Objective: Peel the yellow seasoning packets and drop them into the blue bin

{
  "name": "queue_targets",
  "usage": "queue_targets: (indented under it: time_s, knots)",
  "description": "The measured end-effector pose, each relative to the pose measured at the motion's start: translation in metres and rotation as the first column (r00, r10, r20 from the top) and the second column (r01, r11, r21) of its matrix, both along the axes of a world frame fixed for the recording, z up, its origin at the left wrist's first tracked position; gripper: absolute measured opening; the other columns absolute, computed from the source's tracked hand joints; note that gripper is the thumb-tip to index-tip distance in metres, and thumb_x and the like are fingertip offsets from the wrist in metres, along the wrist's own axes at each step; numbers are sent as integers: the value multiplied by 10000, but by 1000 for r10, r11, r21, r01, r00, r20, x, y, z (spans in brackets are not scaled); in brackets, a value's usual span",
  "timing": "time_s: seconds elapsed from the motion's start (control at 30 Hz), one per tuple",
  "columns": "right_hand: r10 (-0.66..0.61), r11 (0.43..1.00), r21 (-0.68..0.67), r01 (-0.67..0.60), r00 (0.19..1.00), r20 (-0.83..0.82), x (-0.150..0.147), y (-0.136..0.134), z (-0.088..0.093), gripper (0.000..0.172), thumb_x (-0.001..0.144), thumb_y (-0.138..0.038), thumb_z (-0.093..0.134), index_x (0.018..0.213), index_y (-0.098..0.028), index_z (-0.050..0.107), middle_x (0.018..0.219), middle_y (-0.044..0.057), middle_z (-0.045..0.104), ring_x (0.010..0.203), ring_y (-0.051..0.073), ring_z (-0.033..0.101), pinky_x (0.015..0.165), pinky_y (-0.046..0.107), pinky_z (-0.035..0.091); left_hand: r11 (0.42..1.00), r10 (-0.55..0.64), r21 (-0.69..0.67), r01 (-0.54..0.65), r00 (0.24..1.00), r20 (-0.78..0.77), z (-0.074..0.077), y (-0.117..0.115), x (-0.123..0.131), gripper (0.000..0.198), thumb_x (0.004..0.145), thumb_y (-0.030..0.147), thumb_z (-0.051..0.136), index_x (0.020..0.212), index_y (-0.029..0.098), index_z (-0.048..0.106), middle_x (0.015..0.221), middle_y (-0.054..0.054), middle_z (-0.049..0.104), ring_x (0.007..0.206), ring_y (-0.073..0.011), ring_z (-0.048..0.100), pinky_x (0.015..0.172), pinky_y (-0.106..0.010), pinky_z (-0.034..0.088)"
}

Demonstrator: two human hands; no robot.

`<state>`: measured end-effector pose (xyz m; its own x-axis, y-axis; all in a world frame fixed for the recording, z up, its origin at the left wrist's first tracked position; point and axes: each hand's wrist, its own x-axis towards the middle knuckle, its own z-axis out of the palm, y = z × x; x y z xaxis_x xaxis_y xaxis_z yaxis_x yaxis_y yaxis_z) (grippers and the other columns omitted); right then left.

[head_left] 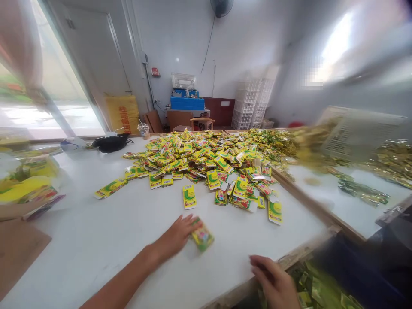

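My left hand reaches over the white table, its fingers on the left end of a small yellow-and-green printed box, slightly blurred. My right hand is at the table's near edge, thumb and fingers a little apart, with nothing visible between them. Beyond the hands lies a large heap of similar boxes. One loose box rests just past my left hand, and another box lies at the heap's right side.
Wooden strips divide the table. Below its near edge are green-yellow packets. At right, a blurred white basket tips over gold packets. A cardboard box stands at left, with a black object and a cup behind.
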<state>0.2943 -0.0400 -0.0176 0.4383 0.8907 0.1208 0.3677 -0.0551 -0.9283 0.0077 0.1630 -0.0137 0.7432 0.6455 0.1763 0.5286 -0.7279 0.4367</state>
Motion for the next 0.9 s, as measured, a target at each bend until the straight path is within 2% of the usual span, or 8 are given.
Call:
queue_targets:
  time_s: [0.1,0.17,0.27,0.33,0.43,0.63,0.77,0.9]
  knots:
    - [297,955,-8,-297,949,107,-77,50,-14,297,798,-314,667,1087,-251,693,1045,90,698,896,286,659,737,374,563,999,28,-24,-28,999,-19,-14,-73,-51,688,824,33,463,1403,406,445,1464,4,495,1391,-299,378,1125,-574,279]
    - [377,925,-46,-378,892,250,-125,66,-20,412,714,-235,746,1118,-228,665,1048,102,670,938,312,621,804,410,528,974,226,-2,-226,974,15,-21,-113,-78,599,886,117,456,1431,365,422,1477,-24,484,1387,-288,388,1137,-532,299]
    - [458,885,-98,-455,814,358,-174,69,-24,301,674,-152,752,954,-227,671,936,79,648,910,300,600,806,397,491,801,599,-61,-596,793,115,-28,-149,-95,385,883,344,560,1251,268,642,1222,-101,673,1152,-297,605,990,-463,502]
    - [491,867,-94,-489,806,330,-189,65,-24,205,705,-117,692,871,-227,644,911,63,641,871,267,606,756,355,482,686,727,-211,-697,669,153,-29,-158,-93,348,824,455,626,1080,243,730,1049,-99,714,998,-296,666,869,-443,570]
    - [514,858,-69,-510,849,120,-192,57,-20,164,773,-150,619,915,-228,591,844,36,662,764,221,629,666,306,478,614,781,-470,-634,572,250,-23,-160,-77,332,765,466,694,1011,248,742,1048,-79,704,983,-281,673,881,-421,563]
    - [488,860,23,-510,809,-328,-172,41,1,327,827,-273,625,1133,-237,517,808,17,711,658,188,649,538,250,461,506,853,-821,-264,299,429,-12,-157,-40,499,703,418,771,1136,223,618,1041,-61,723,931,-257,721,791,-357,611]
    - [473,874,21,-486,839,-267,-159,33,6,238,828,-209,601,1063,-243,601,867,9,703,699,170,635,575,241,461,565,802,-801,-199,360,477,-10,-158,-33,422,693,398,784,1057,211,682,997,-58,755,938,-259,717,824,-332,600]
    - [544,836,12,-548,828,-137,-150,39,13,218,788,-100,563,945,-235,634,821,-17,675,739,157,618,608,229,448,615,705,-772,-163,553,445,1,-156,-37,258,791,412,692,950,210,719,912,-45,756,833,-241,713,738,-303,593]
